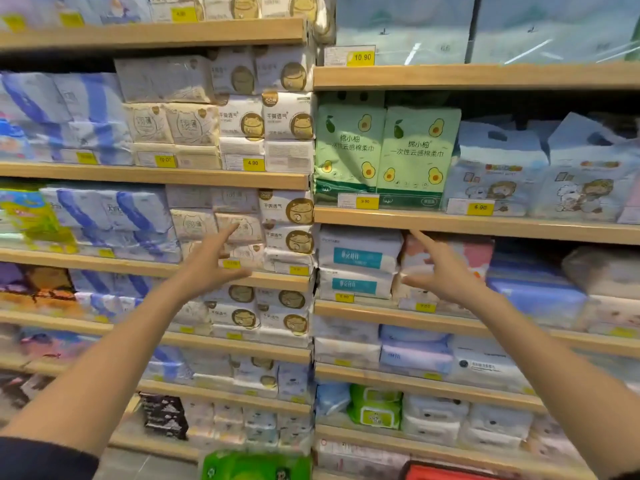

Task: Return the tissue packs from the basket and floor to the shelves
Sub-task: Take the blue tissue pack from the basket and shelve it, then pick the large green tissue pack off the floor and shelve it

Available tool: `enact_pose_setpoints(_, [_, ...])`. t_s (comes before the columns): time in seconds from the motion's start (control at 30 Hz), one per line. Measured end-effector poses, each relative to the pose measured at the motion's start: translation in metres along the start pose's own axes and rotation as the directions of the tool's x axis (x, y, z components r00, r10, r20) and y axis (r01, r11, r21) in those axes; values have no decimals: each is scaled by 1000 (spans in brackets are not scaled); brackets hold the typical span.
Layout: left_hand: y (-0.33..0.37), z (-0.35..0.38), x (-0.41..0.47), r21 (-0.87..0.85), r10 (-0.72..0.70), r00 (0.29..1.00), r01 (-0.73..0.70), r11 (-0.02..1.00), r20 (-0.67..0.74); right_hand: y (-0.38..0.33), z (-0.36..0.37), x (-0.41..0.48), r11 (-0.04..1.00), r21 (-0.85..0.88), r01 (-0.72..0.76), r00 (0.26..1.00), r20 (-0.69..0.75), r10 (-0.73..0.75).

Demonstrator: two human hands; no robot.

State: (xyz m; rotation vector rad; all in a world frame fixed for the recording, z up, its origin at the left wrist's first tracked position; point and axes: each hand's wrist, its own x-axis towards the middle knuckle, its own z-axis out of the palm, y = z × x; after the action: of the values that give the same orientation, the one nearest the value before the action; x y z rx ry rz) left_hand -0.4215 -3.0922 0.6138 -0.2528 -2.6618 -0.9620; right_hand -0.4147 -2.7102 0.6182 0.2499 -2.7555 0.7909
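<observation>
While both my hands hang spread and holding nothing before the shelves [478, 225], my left grip [211, 263] hovers over soft cream packs [239, 225]; below and between my grips lies a glossy green tissue pack [256, 465], long axis crosswise, about equally near both; my right grip [446, 271] fronts pink-white pillowy packs [474, 252].
</observation>
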Motion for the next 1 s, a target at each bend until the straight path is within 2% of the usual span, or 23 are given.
enact_pose_setpoints(0.2, [-94,17,-51,-11,-65,986,67,998,151,-9,104,-42,992,95,-84,986,150,69])
enact_pose_setpoints(0.37, [-169,41,-94,-21,-149,942,163,986,301,-10,195,-82,975,77,-210,948,261,184])
enact_pose_setpoints(0.47, [-210,58,-120,0,-220,900,237,972,376,-10,241,-105,968,69,-239,917,344,202])
enact_pose_setpoints(0.7, [-292,111,-170,62,-340,813,354,933,473,7,328,-148,941,67,-332,818,517,252])
enact_pose_setpoints(0.9, [-368,172,-186,134,-480,693,492,860,538,47,408,-163,901,-22,-433,681,647,343])
enact_pose_setpoints(1.0, [-411,208,-189,186,-514,639,510,840,572,73,452,-164,890,-76,-450,619,692,372])
